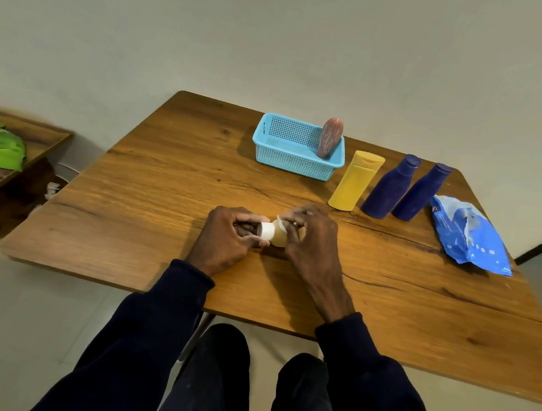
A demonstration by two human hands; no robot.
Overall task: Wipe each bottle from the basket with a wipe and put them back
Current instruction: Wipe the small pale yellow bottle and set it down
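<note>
Two hands meet at the centre of the wooden table (168, 171) in the head view. The left hand (228, 237) curls its fingers round the white-capped end of a small tan bottle (277, 237) held sideways; the right hand (309, 237) wraps the body, pinching a scrap of white wipe (282, 223) against it. At 12 o'clock a blue basket (286, 162) holds a leaning pink bottle (330, 138). At 1 o'clock is a yellow bottle (352, 182), at 2 o'clock a dark blue bottle (389, 188) beside its twin bottle (421, 193), and at 3 o'clock a wipes pack (468, 237).
</note>
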